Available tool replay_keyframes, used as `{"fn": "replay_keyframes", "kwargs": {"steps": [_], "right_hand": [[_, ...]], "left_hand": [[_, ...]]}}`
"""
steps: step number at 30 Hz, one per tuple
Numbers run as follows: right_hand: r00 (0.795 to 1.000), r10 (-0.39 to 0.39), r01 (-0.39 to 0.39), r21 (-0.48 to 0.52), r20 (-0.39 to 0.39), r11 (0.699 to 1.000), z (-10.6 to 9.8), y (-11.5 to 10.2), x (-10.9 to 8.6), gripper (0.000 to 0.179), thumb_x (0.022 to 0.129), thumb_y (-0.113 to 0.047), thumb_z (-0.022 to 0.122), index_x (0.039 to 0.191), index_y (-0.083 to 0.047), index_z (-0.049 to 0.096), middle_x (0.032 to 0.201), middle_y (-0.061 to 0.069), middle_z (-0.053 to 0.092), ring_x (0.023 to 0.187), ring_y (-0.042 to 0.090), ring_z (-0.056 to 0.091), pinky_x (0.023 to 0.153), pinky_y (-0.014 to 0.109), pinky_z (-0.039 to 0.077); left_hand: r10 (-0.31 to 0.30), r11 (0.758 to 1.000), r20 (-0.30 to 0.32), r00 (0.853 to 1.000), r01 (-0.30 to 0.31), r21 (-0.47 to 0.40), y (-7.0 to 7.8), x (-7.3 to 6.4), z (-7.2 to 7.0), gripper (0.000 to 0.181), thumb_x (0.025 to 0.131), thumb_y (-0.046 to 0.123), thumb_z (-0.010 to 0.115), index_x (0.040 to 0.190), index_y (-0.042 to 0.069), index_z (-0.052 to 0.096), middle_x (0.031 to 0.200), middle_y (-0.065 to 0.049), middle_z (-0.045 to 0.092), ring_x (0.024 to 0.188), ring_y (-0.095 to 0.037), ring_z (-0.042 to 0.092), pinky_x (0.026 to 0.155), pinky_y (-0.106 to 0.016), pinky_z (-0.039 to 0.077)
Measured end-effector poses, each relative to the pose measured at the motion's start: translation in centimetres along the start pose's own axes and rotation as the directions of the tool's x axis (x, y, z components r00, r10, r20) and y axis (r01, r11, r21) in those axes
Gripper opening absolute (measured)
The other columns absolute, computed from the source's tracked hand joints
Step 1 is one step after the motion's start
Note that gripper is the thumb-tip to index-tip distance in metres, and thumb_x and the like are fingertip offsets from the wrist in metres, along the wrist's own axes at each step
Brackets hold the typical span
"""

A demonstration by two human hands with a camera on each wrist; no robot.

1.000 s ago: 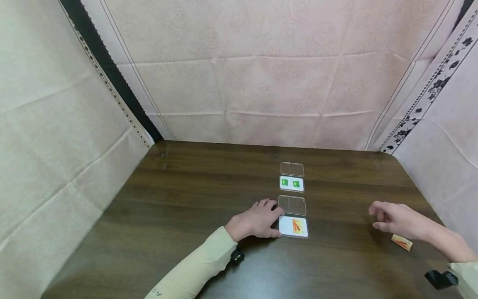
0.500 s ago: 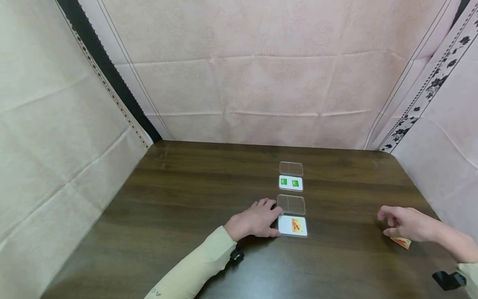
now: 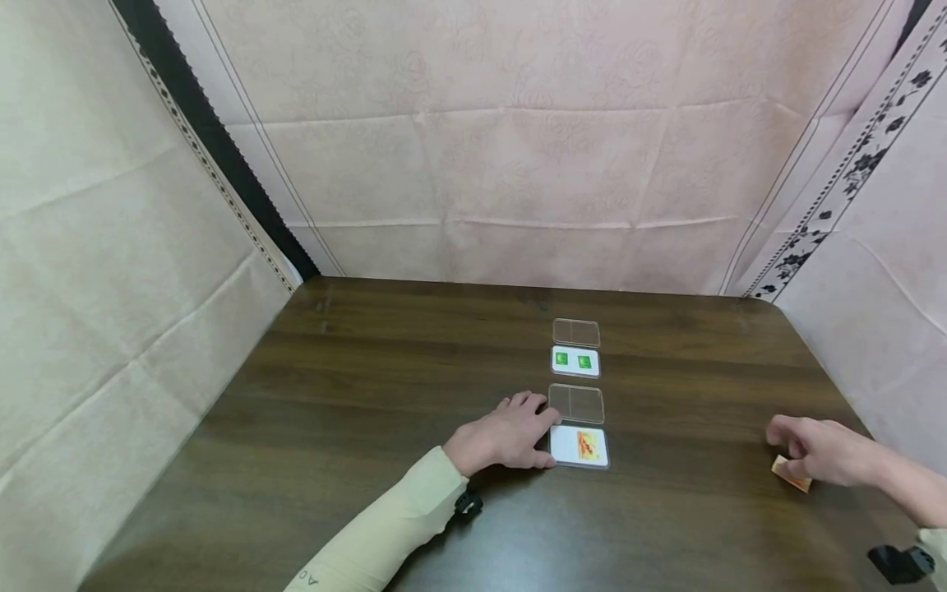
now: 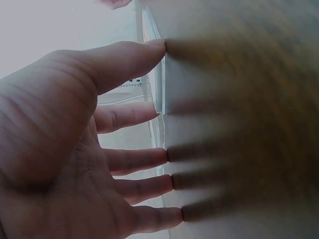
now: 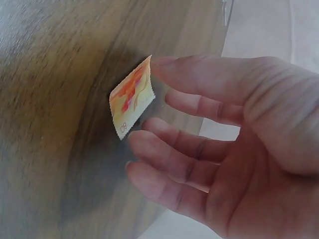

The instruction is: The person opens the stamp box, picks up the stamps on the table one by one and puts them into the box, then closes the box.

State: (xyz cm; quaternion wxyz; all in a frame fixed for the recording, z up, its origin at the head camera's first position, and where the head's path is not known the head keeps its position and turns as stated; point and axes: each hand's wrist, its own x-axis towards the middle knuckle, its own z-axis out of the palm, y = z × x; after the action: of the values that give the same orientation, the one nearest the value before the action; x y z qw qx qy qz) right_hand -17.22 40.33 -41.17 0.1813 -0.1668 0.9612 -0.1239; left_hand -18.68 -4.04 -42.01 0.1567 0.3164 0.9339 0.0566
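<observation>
A loose postage stamp (image 3: 796, 484) with orange and yellow print lies on the brown table, its perforated edges visible in the right wrist view. Over it is my right hand (image 3: 836, 450), the thumb tip right at one edge of the stamp and the other fingers loosely bent, apart from it. My left hand (image 3: 506, 436) spreads its fingers on the table, with thumb and index finger at the left side of a clear case with a white base (image 3: 565, 446). Inside that base is an orange stamp (image 3: 588, 446). The case's transparent lid (image 3: 579, 404) lies folded back behind it.
Behind the near case stands a second case (image 3: 573, 371), also unfolded, holding two green stamps (image 3: 584, 362) on white. Its clear lid (image 3: 576, 333) points toward the table's back edge. Pale cloth (image 3: 473, 181) hangs around the back and sides of the table.
My right hand has moved right and toward me, down to the loose stamp, and its thumb now overlaps the stamp. The left hand and both cases stay put.
</observation>
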Motion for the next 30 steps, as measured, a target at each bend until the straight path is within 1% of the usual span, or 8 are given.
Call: {"fn": "replay_keyframes", "kwargs": {"steps": [4, 8, 11, 16, 25, 28, 30], "right_hand": [[1.000, 0.022, -0.022, 0.006, 0.013, 1.000, 0.03, 0.20, -0.10, 0.034, 0.083, -0.032, 0.075, 0.102, -0.012, 0.056, 0.075, -0.004, 0.048, 0.062, 0.002, 0.040, 0.059, 0.023, 0.033], [0.998, 0.043, -0.044, 0.034, 0.041, 0.998, 0.08, 0.23, -0.17, 0.034, 0.085, -0.030, 0.075, 0.105, -0.011, 0.054, 0.072, -0.003, 0.049, 0.059, 0.003, 0.040, 0.058, 0.023, 0.033], [0.998, 0.050, -0.052, 0.043, 0.047, 0.998, 0.18, 0.18, -0.20, 0.034, 0.084, -0.029, 0.075, 0.105, -0.011, 0.054, 0.069, -0.004, 0.050, 0.057, 0.003, 0.042, 0.057, 0.023, 0.033], [0.999, 0.043, -0.045, 0.048, 0.033, 0.998, 0.36, 0.10, -0.21, 0.035, 0.083, -0.027, 0.075, 0.105, -0.010, 0.054, 0.065, -0.005, 0.052, 0.056, 0.002, 0.043, 0.057, 0.022, 0.035], [0.999, 0.041, -0.042, 0.070, 0.024, 0.997, 0.68, 0.38, -0.24, 0.032, 0.083, -0.024, 0.076, 0.102, -0.010, 0.054, 0.066, -0.006, 0.050, 0.056, 0.001, 0.042, 0.054, 0.022, 0.034], [0.996, 0.073, -0.078, 0.096, 0.054, 0.992, 0.70, 0.46, -0.13, 0.030, 0.084, -0.024, 0.075, 0.101, -0.011, 0.054, 0.066, -0.004, 0.047, 0.056, 0.004, 0.041, 0.052, 0.022, 0.032], [0.995, 0.077, -0.083, 0.100, 0.063, 0.992, 0.73, 0.51, -0.09, 0.028, 0.084, -0.023, 0.076, 0.098, -0.012, 0.054, 0.066, -0.004, 0.046, 0.055, 0.004, 0.040, 0.052, 0.022, 0.031]], "left_hand": [[0.002, 1.000, -0.001, 1.000, -0.002, 0.002, -0.01, 0.00, -0.01, 0.060, 0.091, 0.048, 0.066, 0.142, 0.024, 0.046, 0.156, -0.007, 0.035, 0.146, -0.028, 0.030, 0.117, -0.049, 0.031], [0.003, 1.000, 0.002, 1.000, -0.003, 0.004, 0.05, 0.03, -0.05, 0.060, 0.091, 0.048, 0.065, 0.142, 0.024, 0.046, 0.156, -0.007, 0.035, 0.146, -0.029, 0.030, 0.117, -0.049, 0.031], [0.001, 1.000, 0.005, 1.000, -0.001, 0.000, 0.08, 0.03, -0.07, 0.060, 0.091, 0.048, 0.065, 0.143, 0.025, 0.045, 0.156, -0.007, 0.034, 0.146, -0.029, 0.029, 0.117, -0.049, 0.031], [-0.004, 1.000, 0.006, 1.000, 0.004, -0.003, 0.05, 0.00, -0.05, 0.060, 0.091, 0.048, 0.065, 0.142, 0.025, 0.045, 0.156, -0.007, 0.034, 0.146, -0.029, 0.029, 0.117, -0.049, 0.031], [-0.004, 1.000, 0.006, 1.000, 0.004, -0.002, 0.03, 0.00, 0.03, 0.060, 0.091, 0.048, 0.065, 0.143, 0.025, 0.045, 0.156, -0.007, 0.034, 0.146, -0.029, 0.029, 0.117, -0.049, 0.031], [0.001, 1.000, -0.001, 1.000, -0.001, -0.002, 0.02, 0.01, 0.05, 0.060, 0.090, 0.048, 0.066, 0.142, 0.025, 0.046, 0.155, -0.007, 0.035, 0.145, -0.029, 0.030, 0.117, -0.049, 0.031], [0.004, 1.000, -0.008, 1.000, -0.004, -0.001, 0.03, -0.03, 0.02, 0.059, 0.090, 0.048, 0.066, 0.141, 0.025, 0.047, 0.154, -0.007, 0.036, 0.145, -0.029, 0.031, 0.116, -0.048, 0.032]]}}
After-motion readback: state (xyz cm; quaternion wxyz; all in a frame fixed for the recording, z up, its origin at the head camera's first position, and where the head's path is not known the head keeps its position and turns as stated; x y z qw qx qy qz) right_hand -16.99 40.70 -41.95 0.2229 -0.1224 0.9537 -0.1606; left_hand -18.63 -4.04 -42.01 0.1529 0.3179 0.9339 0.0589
